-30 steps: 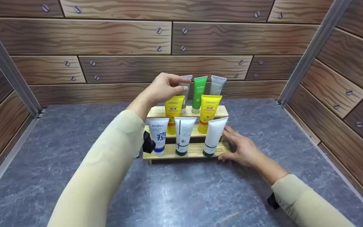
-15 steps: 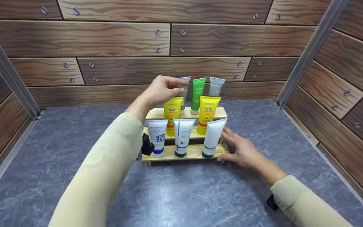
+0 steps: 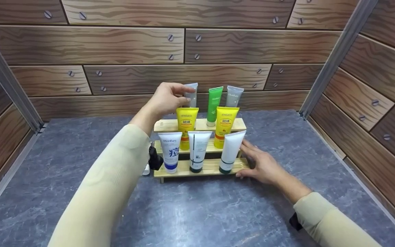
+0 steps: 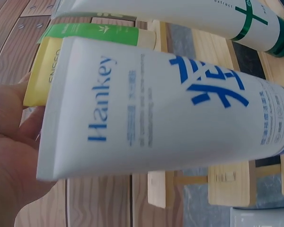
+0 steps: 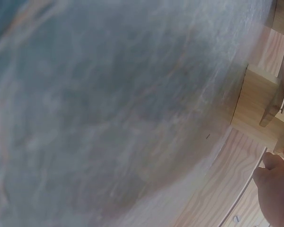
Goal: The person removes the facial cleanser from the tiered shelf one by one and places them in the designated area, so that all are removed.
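A three-step wooden display stand holds several upright squeeze tubes. At the top step's left end, my left hand pinches a grey tube near its flat upper end. In the left wrist view, a white Hankey tube hides most of that hand's fingers. A green tube and another grey tube stand farther right on that step. My right hand grips the stand's right end, thumb by the bottom step and fingers behind; the wooden end shows in the right wrist view.
Two yellow tubes stand on the middle step, apart from each other. Three white tubes line the bottom step, in front of the left forearm's reach. A small white item lies on the grey tabletop, partly behind the left sleeve.
My left hand has moved left along the top step with the grey tube, widening its distance from the green one. The right hand keeps its place on the stand.
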{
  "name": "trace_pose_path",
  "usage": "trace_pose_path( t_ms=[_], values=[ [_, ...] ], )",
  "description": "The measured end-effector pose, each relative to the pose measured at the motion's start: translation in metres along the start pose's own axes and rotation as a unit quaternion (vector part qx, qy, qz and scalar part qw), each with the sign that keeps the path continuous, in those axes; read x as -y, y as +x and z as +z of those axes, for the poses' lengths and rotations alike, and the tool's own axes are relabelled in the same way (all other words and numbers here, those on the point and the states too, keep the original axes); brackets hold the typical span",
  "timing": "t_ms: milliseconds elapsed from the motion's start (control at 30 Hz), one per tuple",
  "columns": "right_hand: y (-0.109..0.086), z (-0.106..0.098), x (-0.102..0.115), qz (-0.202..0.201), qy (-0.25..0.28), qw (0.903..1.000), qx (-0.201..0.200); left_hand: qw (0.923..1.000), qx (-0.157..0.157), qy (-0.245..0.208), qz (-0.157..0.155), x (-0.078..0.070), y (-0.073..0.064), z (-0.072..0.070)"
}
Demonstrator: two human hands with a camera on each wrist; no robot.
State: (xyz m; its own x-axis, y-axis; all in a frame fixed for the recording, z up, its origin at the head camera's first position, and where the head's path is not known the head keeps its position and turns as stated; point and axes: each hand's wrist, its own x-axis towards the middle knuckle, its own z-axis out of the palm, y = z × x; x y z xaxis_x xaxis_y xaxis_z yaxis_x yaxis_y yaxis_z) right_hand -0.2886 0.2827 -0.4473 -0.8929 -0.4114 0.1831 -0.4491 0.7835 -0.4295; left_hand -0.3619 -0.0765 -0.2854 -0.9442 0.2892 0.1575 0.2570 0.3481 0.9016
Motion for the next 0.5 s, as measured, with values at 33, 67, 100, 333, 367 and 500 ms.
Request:
trace_pose_path(
  t_ms=[33,67,100,333,367,500],
  values=[
    [0.0,0.0,0.0,0.0,0.0,1.0,0.0,1.0,-0.006,-0.004,-0.001,0.0,-0.001,-0.002],
    [0.0,0.0,0.0,-0.001,0.001,1.0,0.001,0.9999,-0.012,-0.004,0.0,0.0,-0.001,-0.003],
    [0.0,-0.001,0.0,-0.001,0.001,1.0,0.001,0.9998,-0.017,-0.006,0.002,0.0,-0.002,-0.005],
    [0.001,0.0,-0.001,-0.001,0.0,1.0,0.003,0.9983,-0.057,-0.001,0.011,0.0,-0.009,-0.021],
    [0.001,0.0,-0.001,-0.001,-0.002,1.0,0.002,0.9979,-0.064,0.001,0.011,0.0,-0.009,-0.024],
    [0.001,0.0,-0.002,-0.001,-0.005,1.0,0.003,0.9961,-0.087,0.003,0.015,0.001,-0.013,-0.036]
  ],
)
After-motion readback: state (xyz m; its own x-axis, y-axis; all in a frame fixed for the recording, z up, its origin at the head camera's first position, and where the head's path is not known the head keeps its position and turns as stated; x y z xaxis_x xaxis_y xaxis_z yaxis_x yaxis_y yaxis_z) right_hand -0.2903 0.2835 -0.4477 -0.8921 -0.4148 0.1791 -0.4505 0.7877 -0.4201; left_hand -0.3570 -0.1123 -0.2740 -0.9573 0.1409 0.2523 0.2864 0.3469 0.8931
